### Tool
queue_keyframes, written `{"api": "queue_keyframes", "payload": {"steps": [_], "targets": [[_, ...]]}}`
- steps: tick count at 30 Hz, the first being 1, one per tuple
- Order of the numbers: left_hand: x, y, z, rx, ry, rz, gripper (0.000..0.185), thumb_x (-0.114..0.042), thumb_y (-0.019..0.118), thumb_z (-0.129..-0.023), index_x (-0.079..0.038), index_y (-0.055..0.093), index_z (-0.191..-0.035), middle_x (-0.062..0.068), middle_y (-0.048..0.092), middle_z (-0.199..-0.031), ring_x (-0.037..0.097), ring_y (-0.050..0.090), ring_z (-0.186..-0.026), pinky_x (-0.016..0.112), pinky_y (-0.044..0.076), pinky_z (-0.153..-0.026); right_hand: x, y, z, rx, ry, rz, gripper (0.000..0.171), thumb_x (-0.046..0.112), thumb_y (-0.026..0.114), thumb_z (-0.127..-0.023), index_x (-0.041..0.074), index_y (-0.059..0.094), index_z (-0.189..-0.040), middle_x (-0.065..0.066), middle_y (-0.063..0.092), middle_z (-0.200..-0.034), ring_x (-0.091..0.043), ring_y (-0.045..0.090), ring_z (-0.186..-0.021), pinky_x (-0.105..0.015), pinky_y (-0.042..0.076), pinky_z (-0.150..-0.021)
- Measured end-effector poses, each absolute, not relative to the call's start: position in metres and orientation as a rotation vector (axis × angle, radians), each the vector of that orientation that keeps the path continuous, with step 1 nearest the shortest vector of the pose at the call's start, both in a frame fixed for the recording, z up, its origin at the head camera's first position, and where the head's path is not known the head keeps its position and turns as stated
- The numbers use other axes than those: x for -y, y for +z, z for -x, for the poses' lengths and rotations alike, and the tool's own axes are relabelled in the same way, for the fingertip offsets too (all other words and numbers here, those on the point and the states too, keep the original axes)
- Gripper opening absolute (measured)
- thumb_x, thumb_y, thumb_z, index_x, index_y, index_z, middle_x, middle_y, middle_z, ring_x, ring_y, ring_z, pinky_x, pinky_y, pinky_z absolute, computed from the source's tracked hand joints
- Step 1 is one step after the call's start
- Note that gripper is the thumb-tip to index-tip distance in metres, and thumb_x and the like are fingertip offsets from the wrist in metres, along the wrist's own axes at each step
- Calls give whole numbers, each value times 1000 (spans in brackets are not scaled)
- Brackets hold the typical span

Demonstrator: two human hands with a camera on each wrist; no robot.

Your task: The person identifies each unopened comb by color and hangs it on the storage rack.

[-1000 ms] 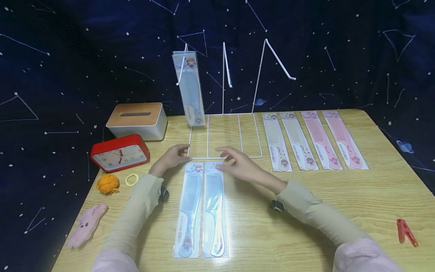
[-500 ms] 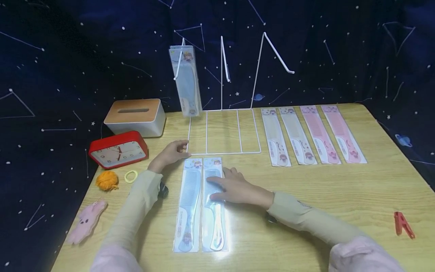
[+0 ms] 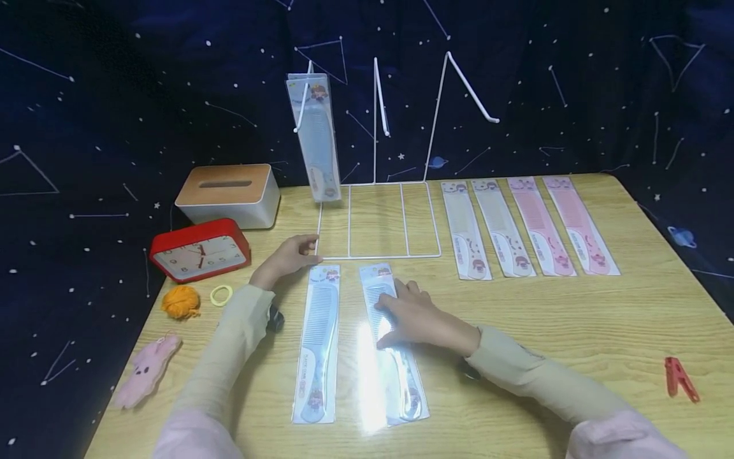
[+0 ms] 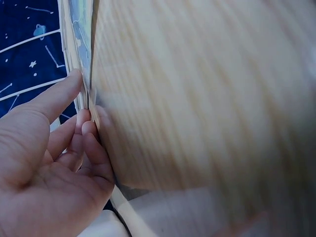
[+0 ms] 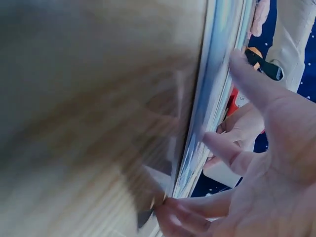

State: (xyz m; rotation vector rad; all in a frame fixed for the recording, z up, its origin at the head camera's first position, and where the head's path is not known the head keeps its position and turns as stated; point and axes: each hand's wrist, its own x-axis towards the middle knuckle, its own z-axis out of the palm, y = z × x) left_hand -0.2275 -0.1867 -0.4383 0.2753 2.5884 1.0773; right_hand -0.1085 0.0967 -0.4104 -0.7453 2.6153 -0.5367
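The person's right hand (image 3: pixel 421 315) is on a blue comb pack (image 3: pixel 397 376). The pack is on the counter (image 3: pixel 487 357), in front of the white wire rack (image 3: pixel 378 257), and it sits a bit crooked, with its top end pointing a little left. The fingers are spread out. The thumb and one finger touch the top, and other fingers are by the right edge. They are not wrapped around it.

The left hand (image 3: pixel 287 258) is at the rack's front left corner, with its fingers bent. It looks like it is keeping the rack steady, but one cannot tell if it really grips the wire.

A second blue pack (image 3: pixel 318 341) lies just to the left, with a gap between the two. More blue packs (image 3: pixel 321 137) hang on the left hook.

The step now seems to be getting hold of the crooked pack. The next move likely calls for fingertips to get under its thin edge and pinch it, since a flat, shiny pack could slide. The other hand would do well to hold the rack steady.
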Motion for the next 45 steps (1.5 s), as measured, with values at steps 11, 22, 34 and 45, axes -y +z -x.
{"api": "queue_keyframes", "payload": {"steps": [11,22,34,45], "targets": [[186,-436,227,-2590,1068,-249,61,-17,66,-90,0,40,-142,17,53,-124,30,47,-112,44,37,-100,-112,-411,100,-2574,-747,524,74,15,83,-66,8,54,-133,-32,29,-142,-47,41,-114,-57,47,-83],[187,-440,227,-2583,1080,-257,61,-20,66,-90,-1,41,-142,16,53,-124,28,47,-109,44,38,-97,-130,-402,108,-2453,-1010,505,75,4,75,-75,1,40,-142,-27,50,-133,-33,57,-108,-41,50,-88],[187,-440,228,-2567,1083,-228,61,-21,65,-91,-2,40,-143,15,51,-126,28,46,-112,45,37,-100,-109,-339,126,-2369,-1588,867,70,-6,63,-83,7,30,-143,-22,49,-130,-36,58,-109,-35,54,-80],[187,-439,227,-2579,1103,-262,62,-19,67,-89,0,40,-142,16,52,-124,29,47,-110,43,38,-99,-63,-294,157,-2241,-1799,1092,68,-11,55,-85,5,30,-146,-19,38,-142,-32,56,-109,-34,55,-75]]}}
